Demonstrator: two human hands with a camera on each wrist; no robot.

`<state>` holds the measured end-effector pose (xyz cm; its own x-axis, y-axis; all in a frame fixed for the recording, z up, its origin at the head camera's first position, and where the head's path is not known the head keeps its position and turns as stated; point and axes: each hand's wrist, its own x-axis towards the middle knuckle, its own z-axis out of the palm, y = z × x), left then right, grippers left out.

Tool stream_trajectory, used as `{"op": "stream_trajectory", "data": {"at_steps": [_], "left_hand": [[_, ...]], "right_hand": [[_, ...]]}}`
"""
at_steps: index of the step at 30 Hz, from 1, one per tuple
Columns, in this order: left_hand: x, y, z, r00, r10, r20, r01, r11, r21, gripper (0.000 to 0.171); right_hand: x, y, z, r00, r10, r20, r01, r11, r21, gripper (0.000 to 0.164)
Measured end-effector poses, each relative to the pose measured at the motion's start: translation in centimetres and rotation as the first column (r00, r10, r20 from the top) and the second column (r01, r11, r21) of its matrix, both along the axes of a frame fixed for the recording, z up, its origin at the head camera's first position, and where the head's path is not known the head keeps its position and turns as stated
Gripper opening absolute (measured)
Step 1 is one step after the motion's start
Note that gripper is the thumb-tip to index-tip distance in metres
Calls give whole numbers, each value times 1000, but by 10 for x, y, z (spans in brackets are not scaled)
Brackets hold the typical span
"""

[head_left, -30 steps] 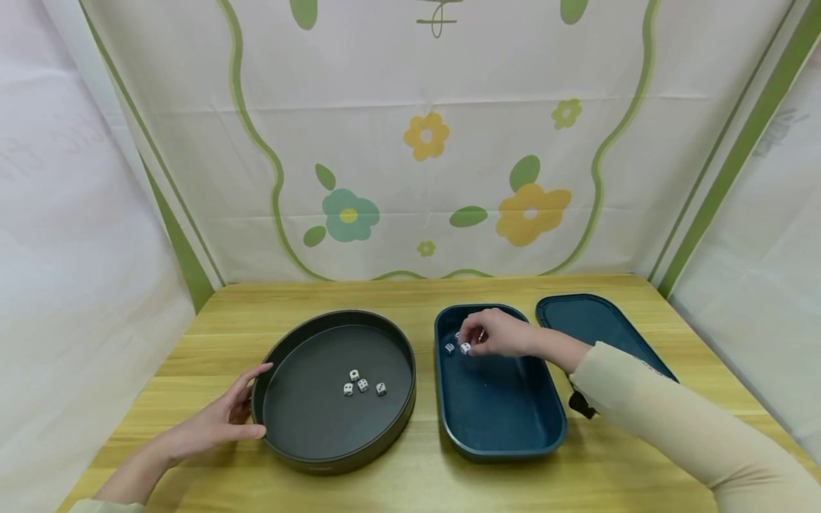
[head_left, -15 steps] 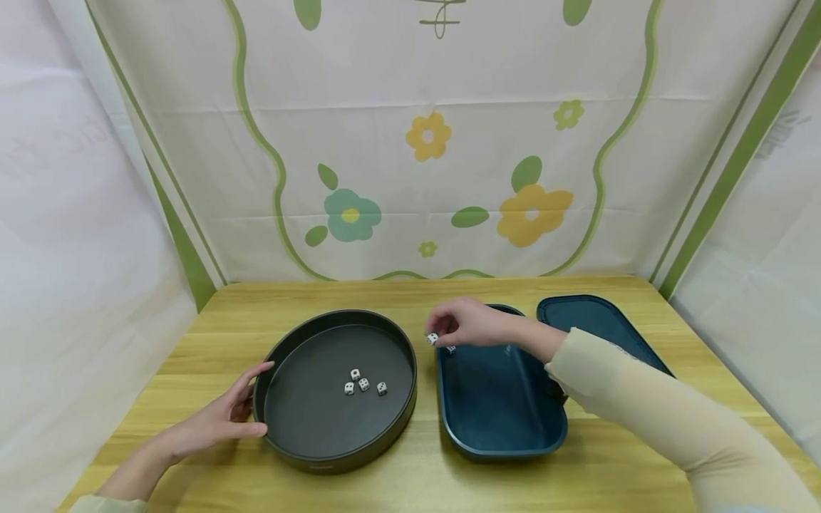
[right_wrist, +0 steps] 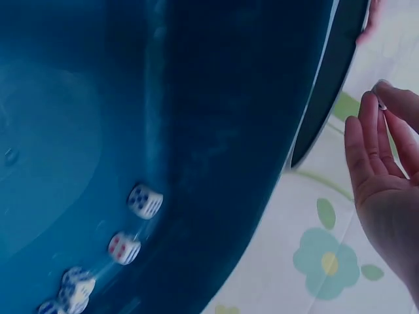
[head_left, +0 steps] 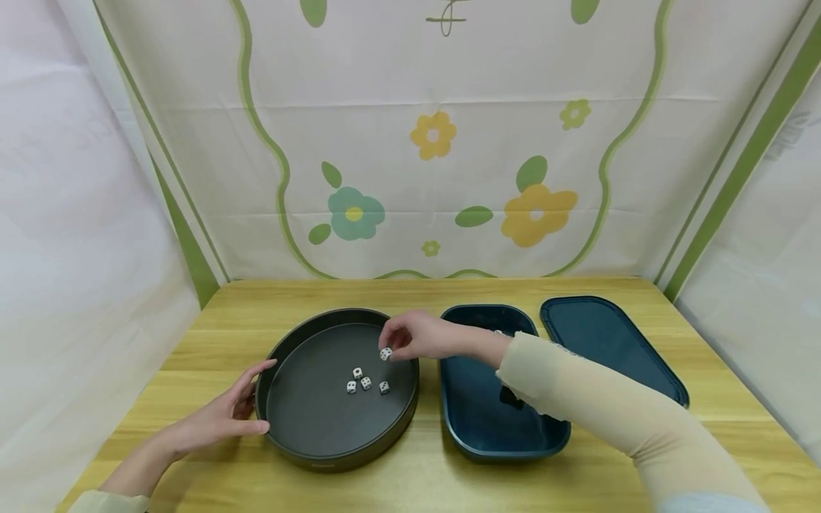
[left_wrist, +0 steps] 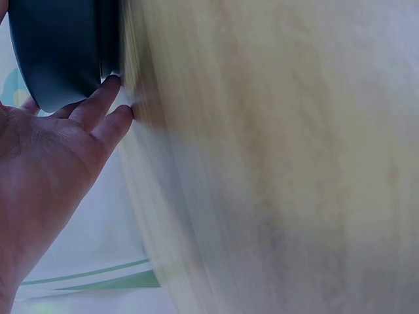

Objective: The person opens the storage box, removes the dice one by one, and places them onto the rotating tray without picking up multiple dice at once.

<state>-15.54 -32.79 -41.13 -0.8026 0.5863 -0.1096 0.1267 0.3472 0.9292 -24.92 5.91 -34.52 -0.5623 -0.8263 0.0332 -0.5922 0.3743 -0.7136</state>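
Observation:
My right hand [head_left: 423, 335] pinches a white die [head_left: 385, 353] between thumb and fingers, above the right inner side of a round dark pan [head_left: 321, 427]. Several white dice [head_left: 366, 382] lie on the pan's floor, right of its middle. On the pan's left side rests my left hand [head_left: 208, 424], its spread fingers and thumb touching the outer wall; the left wrist view shows the fingertips [left_wrist: 112, 84] there. Beneath my right forearm stands a dark blue rectangular container [head_left: 507, 452]. More dice [right_wrist: 145, 201] lie in it in the right wrist view, mostly hidden by the arm from the head.
A dark blue lid [head_left: 616, 349] lies behind and right of the container. Pan and container stand side by side on a wooden table [head_left: 430, 470], a narrow gap between them. A white flowered cloth [head_left: 385, 142] hangs along the back edge.
My right hand has carried the die left, out of the blue container, across the gap and over the pan. The left hand keeps its place at the pan.

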Motion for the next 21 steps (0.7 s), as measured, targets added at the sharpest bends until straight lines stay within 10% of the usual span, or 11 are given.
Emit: {"op": "stream_trajectory", "data": {"at_steps": [21], "left_hand": [[0,0,2,1000,11,-11,-11,1000,-17,86]], "right_hand": [[3,-61,-24,990,92,107,-98,994,47,13]]}}
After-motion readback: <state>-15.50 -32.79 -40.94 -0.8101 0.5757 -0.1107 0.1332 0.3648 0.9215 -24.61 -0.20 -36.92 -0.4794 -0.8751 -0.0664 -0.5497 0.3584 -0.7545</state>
